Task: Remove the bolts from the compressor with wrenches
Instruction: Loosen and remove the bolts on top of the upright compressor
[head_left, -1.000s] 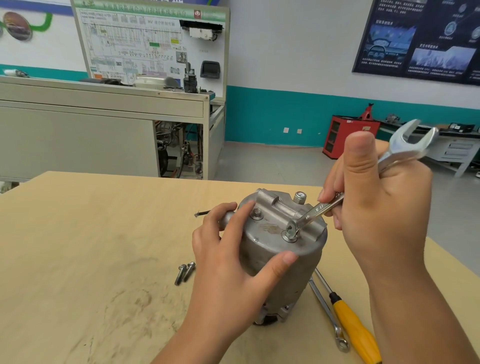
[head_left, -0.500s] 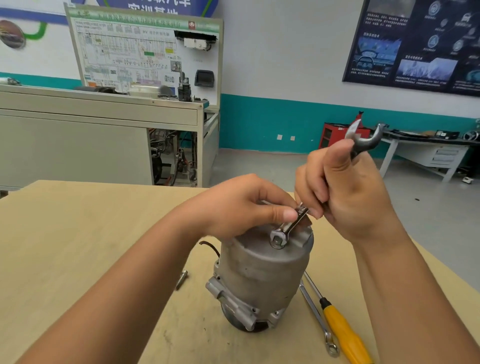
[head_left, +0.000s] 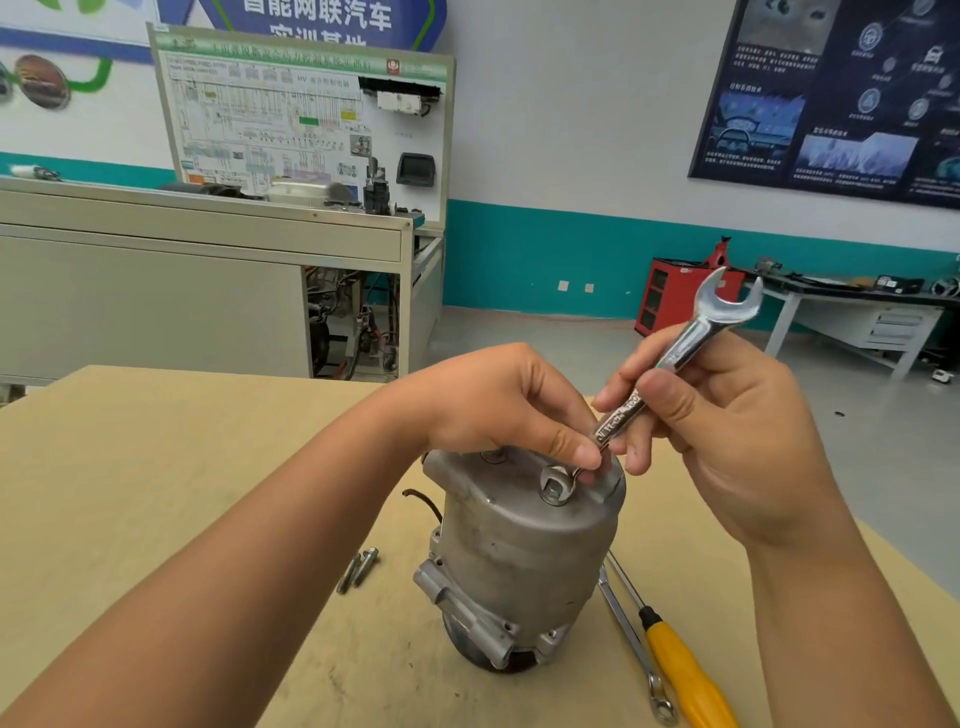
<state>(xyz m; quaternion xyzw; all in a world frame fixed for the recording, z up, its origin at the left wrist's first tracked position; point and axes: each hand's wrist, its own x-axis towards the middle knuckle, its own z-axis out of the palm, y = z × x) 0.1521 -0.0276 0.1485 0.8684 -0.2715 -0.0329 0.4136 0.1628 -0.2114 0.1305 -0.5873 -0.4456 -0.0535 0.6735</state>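
A grey metal compressor (head_left: 524, 551) stands upright on the wooden table (head_left: 156, 493). A chrome combination wrench (head_left: 675, 358) slants up to the right, its ring end seated on a bolt (head_left: 555, 486) on the compressor's top. My right hand (head_left: 727, 431) grips the wrench shaft at its middle. My left hand (head_left: 514, 410) reaches over the top of the compressor and pinches the wrench's lower shaft just above the ring end. Two removed bolts (head_left: 358, 569) lie on the table left of the compressor.
A second wrench (head_left: 631, 644) and a yellow-handled screwdriver (head_left: 685, 675) lie on the table right of the compressor. A thin dark wire (head_left: 423, 501) curls behind its left side. The table's right edge runs close past my right forearm.
My left hand left the compressor's side and moved onto its top, pinching the wrench near the ring end. The wrench swung to a steeper angle, and the camera view shifted.
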